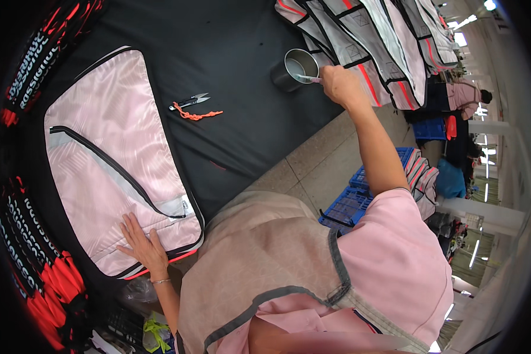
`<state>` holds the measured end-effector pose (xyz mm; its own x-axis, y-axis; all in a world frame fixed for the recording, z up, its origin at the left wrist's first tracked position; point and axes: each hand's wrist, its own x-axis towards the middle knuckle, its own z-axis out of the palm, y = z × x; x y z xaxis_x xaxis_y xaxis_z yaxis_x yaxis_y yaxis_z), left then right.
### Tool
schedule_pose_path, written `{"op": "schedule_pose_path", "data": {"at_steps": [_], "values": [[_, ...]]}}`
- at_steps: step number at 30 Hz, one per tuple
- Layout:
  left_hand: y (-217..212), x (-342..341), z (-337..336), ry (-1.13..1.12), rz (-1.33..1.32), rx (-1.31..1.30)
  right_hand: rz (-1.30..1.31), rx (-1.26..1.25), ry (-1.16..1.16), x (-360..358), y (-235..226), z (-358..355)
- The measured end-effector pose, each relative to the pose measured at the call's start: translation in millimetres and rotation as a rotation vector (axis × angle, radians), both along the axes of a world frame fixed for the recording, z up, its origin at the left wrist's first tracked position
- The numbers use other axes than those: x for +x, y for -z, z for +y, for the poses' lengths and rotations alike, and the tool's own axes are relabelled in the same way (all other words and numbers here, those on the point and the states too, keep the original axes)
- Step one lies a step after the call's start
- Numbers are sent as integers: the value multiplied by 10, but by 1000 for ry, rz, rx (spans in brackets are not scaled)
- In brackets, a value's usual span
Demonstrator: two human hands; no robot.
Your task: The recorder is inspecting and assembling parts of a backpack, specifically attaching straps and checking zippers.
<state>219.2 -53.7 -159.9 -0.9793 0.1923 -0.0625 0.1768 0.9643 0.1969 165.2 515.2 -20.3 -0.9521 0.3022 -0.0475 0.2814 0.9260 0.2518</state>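
A pale pink bag panel with black edging and a black zip lies flat on the black-covered table. My left hand rests on its near end, fingers spread, holding nothing. Out to the right, my right hand is closed on the end of a slim, pale brush that looks like a toothbrush. The brush's far end reaches into a metal cup standing on the table, where its tip is hard to make out. Thread snips with an orange cord lie between panel and cup.
Grey and pink bag pieces with black and orange trim are heaped at the far right. Black straps with white lettering and red ends line the left. Blue crates stand on the floor at right; another person is farther off.
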Motion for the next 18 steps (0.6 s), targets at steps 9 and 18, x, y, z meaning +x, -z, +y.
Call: {"op": "schedule_pose_path", "data": {"at_steps": [9,18], "values": [[3,-6,7,-46,-46,107,-48,-19,35,245,63,13],[-656,-790,-226,-44,232,241,112,-258,100,175,-435,-420]]}}
